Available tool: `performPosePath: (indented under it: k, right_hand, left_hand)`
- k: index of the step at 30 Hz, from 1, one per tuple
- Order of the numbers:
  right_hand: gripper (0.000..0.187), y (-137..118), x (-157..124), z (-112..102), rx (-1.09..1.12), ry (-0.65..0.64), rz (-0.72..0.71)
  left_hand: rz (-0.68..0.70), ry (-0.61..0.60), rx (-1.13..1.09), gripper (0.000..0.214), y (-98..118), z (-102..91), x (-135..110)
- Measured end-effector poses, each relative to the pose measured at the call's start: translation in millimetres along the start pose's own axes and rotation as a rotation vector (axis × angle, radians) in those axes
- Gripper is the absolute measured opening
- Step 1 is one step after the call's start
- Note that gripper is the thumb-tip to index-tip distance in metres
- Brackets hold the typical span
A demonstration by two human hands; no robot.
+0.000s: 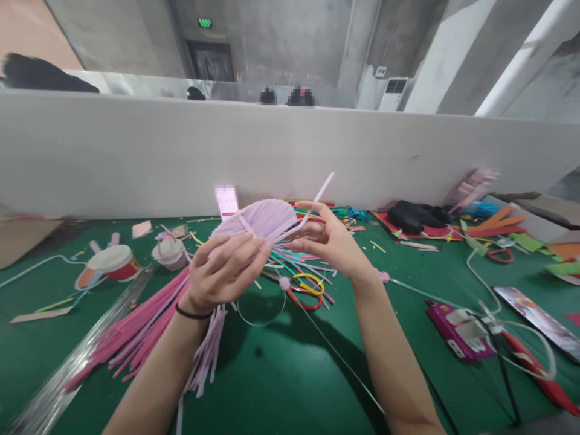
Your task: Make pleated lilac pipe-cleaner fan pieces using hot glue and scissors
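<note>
A rounded piece of lilac pipe cleaners (276, 216), laid side by side with one strip across them, is held up over the table. My left hand (229, 266) is closed around its lower left part, with the fingers across its front. A loose lilac pipe cleaner (324, 186) runs from the piece up to the right. My right hand (339, 241) has its bent fingers on that strand; the exact contact is partly hidden. Below my left hand lie bundles of pink pipe cleaners (145, 320) and pale lilac pipe cleaners (208, 356).
Scissors with yellow and red handles (308, 293) lie beneath the hands, among coloured pipe cleaners. At left stand a paper cup (115, 263) and a small tub (170, 252). A purple power strip (457, 332), cables and a phone (539, 320) are at right. A white partition (136, 151) closes the back.
</note>
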State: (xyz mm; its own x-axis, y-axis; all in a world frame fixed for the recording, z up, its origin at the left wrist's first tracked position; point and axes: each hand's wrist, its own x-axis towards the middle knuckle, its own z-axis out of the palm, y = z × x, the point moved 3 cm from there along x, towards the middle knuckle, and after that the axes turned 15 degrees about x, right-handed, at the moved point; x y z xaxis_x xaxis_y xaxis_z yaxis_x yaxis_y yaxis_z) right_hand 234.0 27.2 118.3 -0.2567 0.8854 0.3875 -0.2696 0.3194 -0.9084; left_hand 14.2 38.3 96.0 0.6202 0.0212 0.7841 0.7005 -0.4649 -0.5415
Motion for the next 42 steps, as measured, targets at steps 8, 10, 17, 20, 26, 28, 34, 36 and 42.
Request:
performPosePath:
  k: [8,10,17,20,26,28,34,36,42]
  right_hand:
    - [0.046,6.3,5.0,-8.6,-0.402,0.138,-0.245]
    - [0.044,9.1,6.5,-9.7,-0.537,0.119,-0.266]
    - [0.046,5.5,2.0,8.8,-0.711,0.003,-0.196]
    - [0.045,2.2,-1.2,15.6,-0.660,-0.049,-0.175]
    - [0.030,3.2,-0.5,16.3,-0.698,-0.042,-0.227]
    - [0.025,3.7,0.3,16.4,-0.724,-0.032,-0.263]
    - [0.025,-1.1,-1.6,21.1,-0.792,-0.004,-0.345]
    - [0.022,-3.2,-2.6,22.9,-0.831,-0.001,-0.382]
    - [0.018,-2.7,-2.5,23.4,-0.847,-0.022,-0.397]
  left_hand:
    - [-0.482,-0.365,-0.240,0.076,-58.4,29.8,-19.2]
    - [-0.494,-0.461,-0.353,0.071,-60.3,29.0,-19.3]
    - [-0.607,-0.507,-0.806,0.084,-15.5,35.2,0.7]
    - [-0.745,-0.458,-0.983,0.060,-3.1,43.5,4.3]
    - [-0.922,-0.527,-1.121,0.033,1.9,37.3,7.3]
    - [-0.949,-0.536,-1.169,0.031,3.2,33.1,9.7]
    - [-0.977,-0.552,-1.164,0.030,6.0,27.5,14.0]
    - [-0.967,-0.540,-1.147,0.028,5.6,26.6,14.8]
    - [-0.918,-0.542,-1.067,0.028,5.4,23.6,17.3]
